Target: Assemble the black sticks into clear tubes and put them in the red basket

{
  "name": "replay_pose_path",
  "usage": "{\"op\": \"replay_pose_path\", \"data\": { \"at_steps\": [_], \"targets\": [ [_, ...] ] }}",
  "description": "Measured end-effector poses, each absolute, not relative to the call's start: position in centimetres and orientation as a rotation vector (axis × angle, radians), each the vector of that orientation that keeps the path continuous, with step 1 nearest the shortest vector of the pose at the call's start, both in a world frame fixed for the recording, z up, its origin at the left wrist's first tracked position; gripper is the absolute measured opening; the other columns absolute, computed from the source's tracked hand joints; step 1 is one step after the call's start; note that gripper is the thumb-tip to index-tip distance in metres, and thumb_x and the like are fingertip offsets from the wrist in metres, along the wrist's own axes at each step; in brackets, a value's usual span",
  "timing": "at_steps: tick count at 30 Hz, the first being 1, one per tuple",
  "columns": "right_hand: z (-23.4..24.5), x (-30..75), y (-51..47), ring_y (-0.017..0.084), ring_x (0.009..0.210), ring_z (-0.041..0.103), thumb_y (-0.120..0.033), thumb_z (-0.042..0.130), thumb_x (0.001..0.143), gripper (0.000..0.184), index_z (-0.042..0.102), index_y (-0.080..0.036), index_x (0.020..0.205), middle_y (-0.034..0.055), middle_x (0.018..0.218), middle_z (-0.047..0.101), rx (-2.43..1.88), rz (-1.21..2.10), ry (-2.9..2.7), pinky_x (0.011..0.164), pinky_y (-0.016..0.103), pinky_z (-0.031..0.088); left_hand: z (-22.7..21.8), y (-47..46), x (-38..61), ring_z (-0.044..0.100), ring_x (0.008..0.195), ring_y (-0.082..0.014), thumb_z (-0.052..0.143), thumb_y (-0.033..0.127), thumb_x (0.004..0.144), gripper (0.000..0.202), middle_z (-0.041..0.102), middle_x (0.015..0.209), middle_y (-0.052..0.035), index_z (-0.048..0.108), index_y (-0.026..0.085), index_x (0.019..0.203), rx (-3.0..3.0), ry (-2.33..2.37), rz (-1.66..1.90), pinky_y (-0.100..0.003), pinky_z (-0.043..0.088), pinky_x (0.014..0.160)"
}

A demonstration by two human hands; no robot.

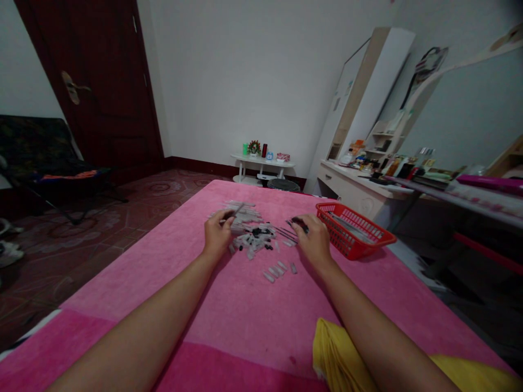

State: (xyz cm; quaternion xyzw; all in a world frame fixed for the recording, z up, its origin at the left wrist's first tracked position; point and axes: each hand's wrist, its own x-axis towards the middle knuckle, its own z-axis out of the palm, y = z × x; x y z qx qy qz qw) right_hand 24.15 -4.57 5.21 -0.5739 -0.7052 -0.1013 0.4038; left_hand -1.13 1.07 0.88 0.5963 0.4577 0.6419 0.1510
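Head view, left hand: the left hand (218,231) lies on the pink cloth (229,326) that covers the surface, with thumb and fingers pinched together on a clear tube (237,209).
Head view, clear tube: it is slim, tilted up and away from the fingertips, over the left edge of the pile of parts (255,235).
Head view, right hand: the right hand (312,238) rests palm down at the right of the pile, its fingers curled together on a black piece (299,222).
Head view, pile of parts: short clear tubes, small black bits and thin rods lie scattered between the two hands; a few loose tubes lie nearer the person.
Head view, red basket: the red basket (354,247) stands just right of the right hand, on the cloth.
Head view, surroundings: a yellow cloth (327,348) lies under the right forearm. A cluttered desk (351,188) stands beyond the basket and a dark door (106,81) is at far left.
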Motion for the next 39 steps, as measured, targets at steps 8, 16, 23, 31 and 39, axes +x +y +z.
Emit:
{"op": "replay_pose_path", "data": {
  "at_steps": [8, 16, 23, 31, 39],
  "targets": [
    [3.2, 24.6, -3.8, 0.021, 0.097, 0.055, -0.019, 0.059, 0.081, 0.023, 0.07, -0.022, 0.101, 0.0073, 0.098, 0.065, -1.76, -0.336, -2.059, 0.083, 0.03, 0.037, 0.1, 1.8, -1.4, 0.064, 0.088, -0.0186, 0.056, 0.021, 0.078, 0.02, 0.07, 0.094, -0.0064, 0.068, 0.016, 0.094, 1.685, 1.3, 1.888, -0.032, 0.052, 0.081],
    [2.9, 23.7, -4.1, 0.018, 0.09, 0.057, -0.022, 0.061, 0.081, 0.016, 0.072, -0.022, 0.092, 0.0043, 0.091, 0.067, -1.601, -0.143, -2.231, 0.078, 0.027, 0.037, -0.2, 1.2, -0.8, 0.063, 0.091, -0.0188, 0.055, 0.014, 0.078, 0.022, 0.07, 0.094, -0.0052, 0.069, 0.019, 0.095, 2.062, 1.221, 1.751, -0.033, 0.05, 0.084],
    [3.0, 21.2, -4.4, 0.02, 0.089, 0.056, -0.035, 0.067, 0.078, 0.02, 0.073, -0.023, 0.094, 0.0067, 0.089, 0.066, -1.563, -0.222, -2.303, 0.074, 0.029, 0.036, 0.0, 0.8, -0.4, 0.062, 0.088, -0.0185, 0.054, 0.011, 0.079, 0.023, 0.069, 0.091, -0.0051, 0.068, 0.019, 0.095, 2.235, 1.194, 1.642, -0.031, 0.049, 0.08],
    [2.8, 20.8, -4.0, 0.021, 0.084, 0.06, -0.024, 0.07, 0.073, 0.008, 0.072, -0.019, 0.079, 0.0071, 0.084, 0.069, -1.522, -0.148, -2.232, 0.072, 0.029, 0.039, 0.1, 0.5, -0.3, 0.061, 0.089, -0.0181, 0.054, 0.011, 0.08, 0.023, 0.068, 0.091, -0.0047, 0.068, 0.019, 0.096, 2.288, 1.186, 1.582, -0.03, 0.048, 0.08],
    [1.9, 21.7, -3.5, 0.02, 0.09, 0.064, -0.016, 0.053, 0.077, 0.027, 0.069, -0.017, 0.099, 0.0076, 0.098, 0.072, -1.289, 0.195, -1.824, 0.08, 0.03, 0.046, 0.6, -0.1, -0.2, 0.06, 0.089, -0.0184, 0.054, 0.011, 0.082, 0.023, 0.067, 0.09, -0.0045, 0.068, 0.021, 0.097, 2.427, 1.18, 1.484, -0.03, 0.048, 0.079]
  ]
}}
